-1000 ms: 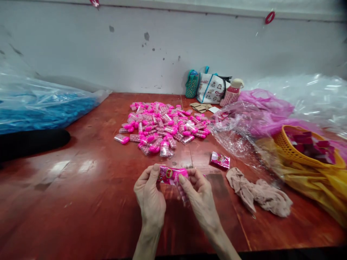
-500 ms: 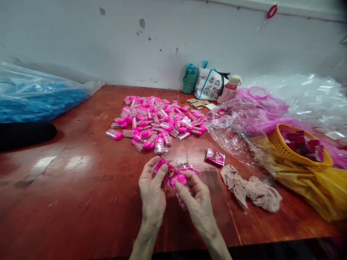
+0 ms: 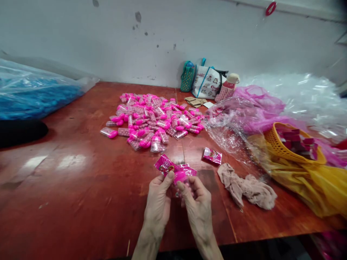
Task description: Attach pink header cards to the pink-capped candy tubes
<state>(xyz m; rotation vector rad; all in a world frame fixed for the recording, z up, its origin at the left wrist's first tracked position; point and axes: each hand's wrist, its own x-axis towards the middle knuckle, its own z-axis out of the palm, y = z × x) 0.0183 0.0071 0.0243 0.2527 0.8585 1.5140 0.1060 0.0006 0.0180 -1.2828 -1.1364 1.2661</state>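
Note:
Both hands meet low over the red-brown table. My left hand pinches a pink printed wrapper between thumb and fingers. My right hand grips a clear tube with a pink cap, and the tube sits against the wrapper. A second pink wrapper lies flat on the table just right of the hands. Beyond them is a heap of several pink-capped tubes.
A beige cloth lies right of the hands. An orange basket of dark red pieces sits on a yellow bag, among clear and pink plastic bags. A blue-filled plastic bag is far left. Small bags and a bottle stand by the wall.
The wrapper went from level between both hands to tilted, held by the left hand. The right hand now holds a pink-capped tube against it. The view shifted slightly right.

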